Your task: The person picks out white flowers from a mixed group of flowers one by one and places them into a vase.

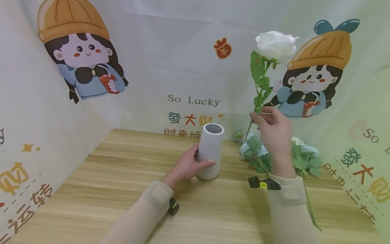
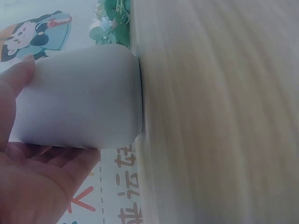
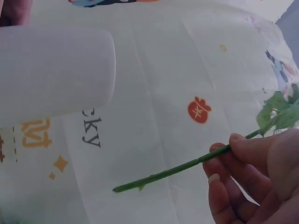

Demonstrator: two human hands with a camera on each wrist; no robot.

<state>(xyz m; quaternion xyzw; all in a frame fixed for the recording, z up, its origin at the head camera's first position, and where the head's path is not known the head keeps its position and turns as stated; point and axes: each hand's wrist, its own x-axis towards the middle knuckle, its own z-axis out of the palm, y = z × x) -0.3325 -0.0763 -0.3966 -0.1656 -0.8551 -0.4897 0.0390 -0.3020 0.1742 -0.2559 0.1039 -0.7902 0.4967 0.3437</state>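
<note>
A white vase (image 1: 211,149) stands upright on the wooden table, its round mouth facing up. My left hand (image 1: 192,163) grips its lower body from the left, thumb across the front; in the left wrist view the vase (image 2: 84,98) has its base at the tabletop. To the right, my right hand (image 1: 275,132) pinches the green stem of a white rose (image 1: 275,44), bloom up and above the vase's height. The right wrist view shows the stem (image 3: 173,170) between thumb and fingers, its bare lower end pointing toward the vase (image 3: 56,72) and apart from it.
Pale blue flowers (image 1: 254,149) with green leaves lie on the table behind my right forearm. More flowers (image 1: 306,156) lie to its right, a long stem (image 1: 312,210) reaching toward the front. A printed cloth backdrop (image 1: 170,61) surrounds the wooden table (image 1: 115,169).
</note>
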